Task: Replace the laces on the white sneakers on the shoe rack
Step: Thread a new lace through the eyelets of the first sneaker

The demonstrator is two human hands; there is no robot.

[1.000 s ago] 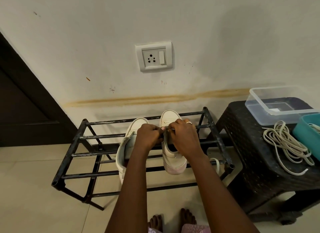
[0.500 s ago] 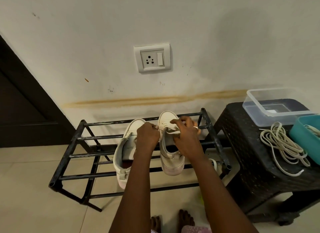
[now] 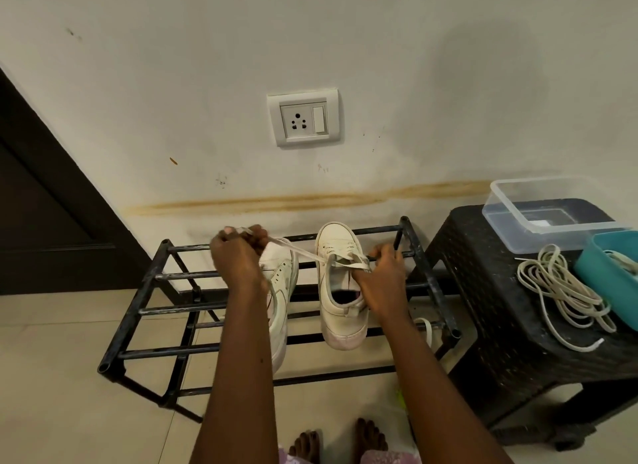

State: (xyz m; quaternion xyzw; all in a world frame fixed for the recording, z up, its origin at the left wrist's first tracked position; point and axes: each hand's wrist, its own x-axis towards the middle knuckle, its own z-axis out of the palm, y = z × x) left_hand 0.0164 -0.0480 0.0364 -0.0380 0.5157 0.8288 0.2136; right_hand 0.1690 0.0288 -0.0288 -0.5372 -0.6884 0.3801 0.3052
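Observation:
Two white sneakers stand on the top bars of a black metal shoe rack (image 3: 138,311). On the right sneaker (image 3: 340,311) my right hand (image 3: 381,277) grips the side by the tongue. My left hand (image 3: 238,256) is raised over the left sneaker (image 3: 281,291) and pinches a flat white lace (image 3: 297,251). That lace runs taut from my left fingers across to the right sneaker's eyelets. Much of the left sneaker is hidden behind my left forearm.
A dark plastic stool (image 3: 490,291) stands right of the rack, bearing a pile of cream laces (image 3: 566,291), a clear plastic box (image 3: 538,218) and a teal tub (image 3: 607,277). Another lace end (image 3: 426,327) hangs at the rack's right. A dark door (image 3: 41,222) is at left; my bare feet (image 3: 338,441) below.
My left hand has swung out to the upper left, drawing the lace out of the right sneaker. My right hand has shifted to the sneaker's right side.

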